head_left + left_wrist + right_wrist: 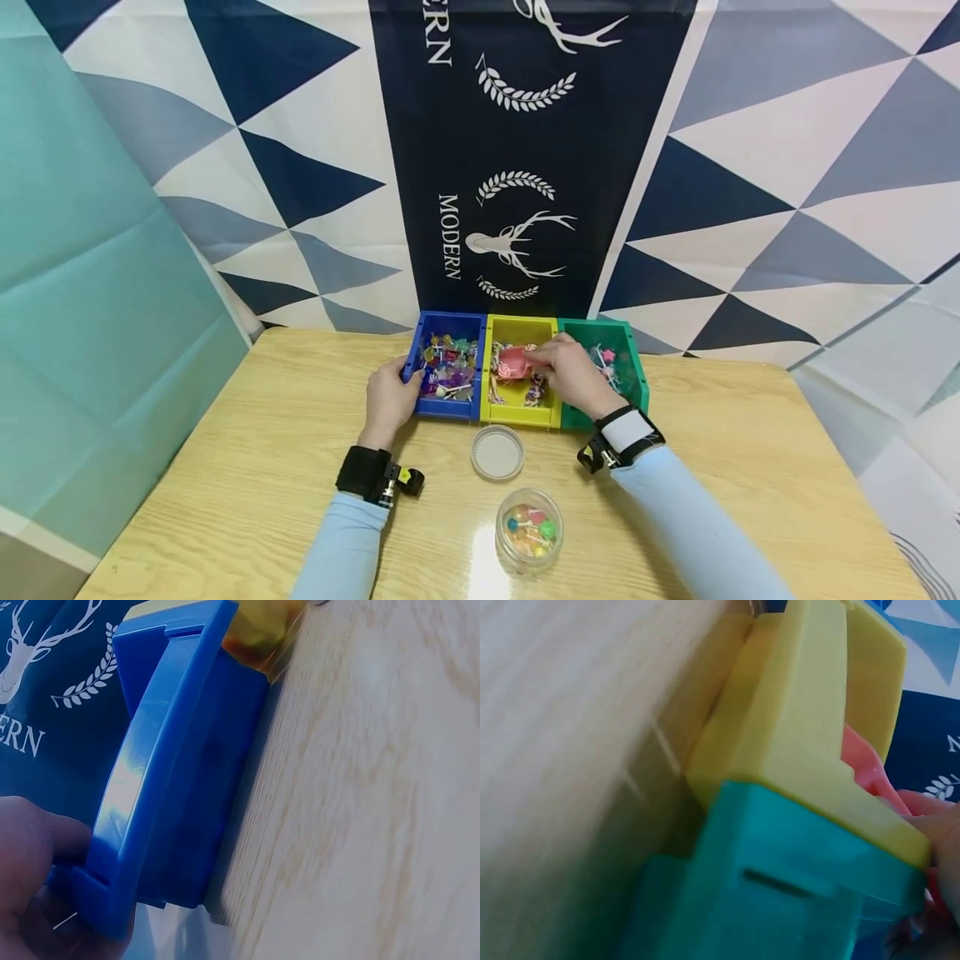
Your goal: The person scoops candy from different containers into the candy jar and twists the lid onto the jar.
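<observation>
Three joined bins stand against the wall: blue [446, 408], yellow [519, 414] and green [639, 379]. My left hand [392, 398] grips the blue bin's left side; in the left wrist view its fingers [69, 834] curl over the rim. Between right thumb and fingers, my right hand [572, 373] pinches a pink scoop [513, 364] inside the yellow bin, over wrapped lollipops with striped wrappers. Part of the scoop [866, 761] shows above the yellow rim in the right wrist view. Colourful lollipops [448, 358] fill the blue bin; more lollipops [606, 358] lie in the green one.
A clear round jar [501, 542] holding several bright lollipops stands near the front of the wooden table [285, 467]. Its size resembles that of the round lid [497, 452] lying between jar and bins. Patterned cloth [517, 150] hangs right behind the bins.
</observation>
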Action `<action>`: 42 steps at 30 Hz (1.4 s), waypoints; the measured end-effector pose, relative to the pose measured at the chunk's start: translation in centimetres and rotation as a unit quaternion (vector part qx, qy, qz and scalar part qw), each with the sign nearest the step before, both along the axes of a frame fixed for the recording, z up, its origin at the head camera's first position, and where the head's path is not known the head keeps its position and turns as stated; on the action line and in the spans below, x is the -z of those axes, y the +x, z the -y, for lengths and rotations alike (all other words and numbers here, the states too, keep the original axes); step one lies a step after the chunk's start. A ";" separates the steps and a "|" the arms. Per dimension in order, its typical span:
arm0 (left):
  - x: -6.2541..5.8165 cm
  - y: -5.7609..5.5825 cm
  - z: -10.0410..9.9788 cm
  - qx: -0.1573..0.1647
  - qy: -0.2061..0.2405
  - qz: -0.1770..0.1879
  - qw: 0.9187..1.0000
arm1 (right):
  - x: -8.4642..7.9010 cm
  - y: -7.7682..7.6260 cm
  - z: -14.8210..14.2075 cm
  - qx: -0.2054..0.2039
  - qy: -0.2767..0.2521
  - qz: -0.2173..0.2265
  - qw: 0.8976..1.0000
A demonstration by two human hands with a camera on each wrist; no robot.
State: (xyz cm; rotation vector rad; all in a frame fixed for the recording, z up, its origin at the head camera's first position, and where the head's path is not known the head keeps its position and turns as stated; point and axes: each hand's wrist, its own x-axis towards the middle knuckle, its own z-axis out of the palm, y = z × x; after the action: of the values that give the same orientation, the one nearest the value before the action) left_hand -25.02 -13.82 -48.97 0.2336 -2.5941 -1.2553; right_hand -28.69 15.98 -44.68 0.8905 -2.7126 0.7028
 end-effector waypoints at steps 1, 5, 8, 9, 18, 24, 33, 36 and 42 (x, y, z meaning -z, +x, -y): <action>0.0 0.0 -0.1 0.002 0.002 0.000 1.000 | -0.1 0.1 -0.1 -0.001 0.001 0.000 1.000; 0.2 0.0 -0.4 0.001 0.002 -0.004 1.000 | -0.2 0.2 0.0 0.025 0.028 -0.002 0.999; 0.3 0.0 -0.4 -0.001 0.002 -0.008 1.000 | -0.1 0.3 0.6 0.051 0.056 -0.009 0.997; 0.4 0.0 -0.3 -0.004 0.001 -0.009 1.000 | -0.1 0.3 0.7 0.057 0.061 -0.009 0.996; 0.0 -0.1 -0.2 -0.004 -0.001 -0.012 1.000 | 0.4 0.8 -0.2 0.049 -0.012 0.030 0.998; 0.1 -0.1 -0.2 -0.005 0.005 -0.005 1.000 | 0.5 1.6 -0.6 0.070 -0.057 0.028 0.996; 0.2 0.1 -0.3 -0.011 0.007 -0.004 1.000 | 0.9 3.4 -1.6 0.114 -0.110 0.046 0.986; 0.2 0.1 -0.3 -0.009 0.008 -0.008 1.000 | 0.9 3.9 -2.1 0.124 -0.141 0.046 0.981; 0.0 0.2 -0.3 -0.009 0.007 -0.007 1.000 | 1.3 4.7 -3.0 0.142 -0.220 0.053 0.964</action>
State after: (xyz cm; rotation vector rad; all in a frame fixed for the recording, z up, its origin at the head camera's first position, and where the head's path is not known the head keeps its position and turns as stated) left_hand -24.85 -13.52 -49.00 0.2500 -2.5665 -1.2662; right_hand -23.95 18.94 -46.00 0.3597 -2.5318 1.2445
